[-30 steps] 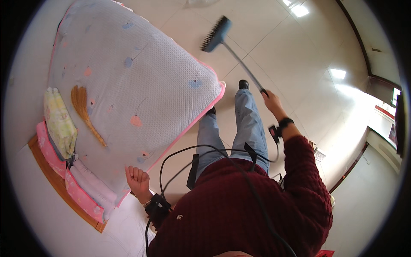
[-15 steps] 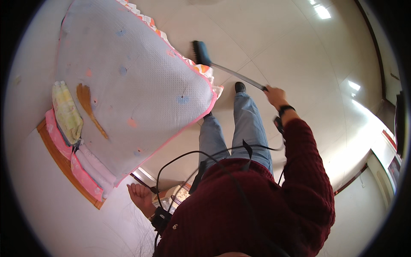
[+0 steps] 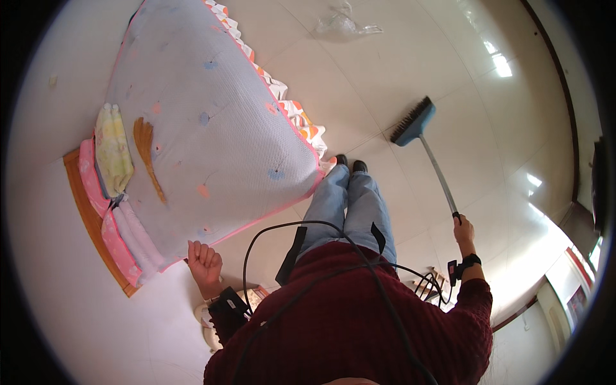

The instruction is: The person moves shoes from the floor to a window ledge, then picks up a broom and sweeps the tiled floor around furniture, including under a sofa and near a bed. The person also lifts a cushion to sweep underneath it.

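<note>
My right hand (image 3: 464, 232) is closed around the dark grip of a floor broom (image 3: 438, 168). Its metal stick slants away to a blue head with dark bristles, over the tiled floor to the right of the bed. My left hand (image 3: 206, 264) is curled closed beside the bed's near edge. A small dark tip shows at its fingers, but what they hold, if anything, is hidden. The bed (image 3: 192, 109) at the left has a grey-blue quilted cover with pink trim. On it lies a straw bed brush (image 3: 146, 151), apart from both hands.
A folded yellow cloth (image 3: 113, 151) and pink pillows (image 3: 120, 247) rest by the wooden headboard (image 3: 96, 228). A clear plastic bag (image 3: 343, 24) lies on the far floor. Black cables (image 3: 276, 226) loop across my front. A round whitish object (image 3: 208, 327) stands below my left hand.
The broom head has swung right, away from the bed's frilled edge, and my right hand has drawn back nearer. My feet have come together. My left hand has shifted slightly farther away.
</note>
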`<action>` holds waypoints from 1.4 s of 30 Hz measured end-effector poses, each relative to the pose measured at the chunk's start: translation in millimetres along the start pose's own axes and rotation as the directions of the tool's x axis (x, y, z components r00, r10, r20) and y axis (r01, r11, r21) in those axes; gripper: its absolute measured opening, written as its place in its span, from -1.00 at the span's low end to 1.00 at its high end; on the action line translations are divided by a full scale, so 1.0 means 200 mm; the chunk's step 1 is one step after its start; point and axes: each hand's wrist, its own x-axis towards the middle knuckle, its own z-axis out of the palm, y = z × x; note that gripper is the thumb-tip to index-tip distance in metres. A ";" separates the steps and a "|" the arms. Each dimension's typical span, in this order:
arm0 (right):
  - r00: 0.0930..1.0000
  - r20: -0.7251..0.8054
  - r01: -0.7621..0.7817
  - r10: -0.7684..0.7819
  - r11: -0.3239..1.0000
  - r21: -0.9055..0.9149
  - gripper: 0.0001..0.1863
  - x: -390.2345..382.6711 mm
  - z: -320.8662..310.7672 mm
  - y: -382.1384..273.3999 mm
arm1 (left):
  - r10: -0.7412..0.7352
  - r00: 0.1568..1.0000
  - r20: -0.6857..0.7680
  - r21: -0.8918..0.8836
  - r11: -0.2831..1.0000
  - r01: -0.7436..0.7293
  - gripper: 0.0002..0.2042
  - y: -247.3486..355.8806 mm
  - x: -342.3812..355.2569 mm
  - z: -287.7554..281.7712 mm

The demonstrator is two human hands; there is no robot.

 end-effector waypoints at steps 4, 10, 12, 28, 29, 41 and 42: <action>0.959 -0.104 0.265 -0.263 0.964 0.004 -0.74 0.12 -0.09 -0.43 | -0.038 0.998 0.044 -0.064 0.997 0.041 -0.62 -0.02 0.17 0.01; 0.870 0.079 0.492 -0.486 0.856 -0.155 -0.71 0.49 -0.19 -1.62 | -0.107 0.987 0.124 -0.095 0.988 0.119 -0.64 -0.04 0.69 0.20; 0.852 0.087 0.522 -0.516 0.824 -0.221 -0.68 0.60 -0.23 -2.08 | -0.090 0.984 0.155 -0.078 0.992 0.103 -0.64 0.00 0.83 0.28; 0.930 0.251 -0.267 0.267 0.963 -0.034 -0.53 0.80 -0.53 -1.25 | -0.092 0.996 -0.011 -0.251 0.964 0.086 -0.61 0.26 1.24 0.40; 0.927 0.175 -0.321 0.332 0.943 -0.087 -0.54 0.78 -0.58 -1.19 | -0.083 0.996 0.010 -0.229 0.970 0.083 -0.62 0.26 1.27 0.44; 0.865 0.335 -0.493 0.373 0.514 0.701 -0.63 1.05 -0.98 -1.28 | -0.071 0.994 0.083 -0.184 0.979 0.085 -0.63 0.19 1.62 1.02; 0.891 0.308 -0.450 0.333 0.557 0.698 -0.64 1.16 -1.02 -1.34 | -0.073 0.993 0.093 -0.178 0.980 0.089 -0.64 0.17 1.66 1.10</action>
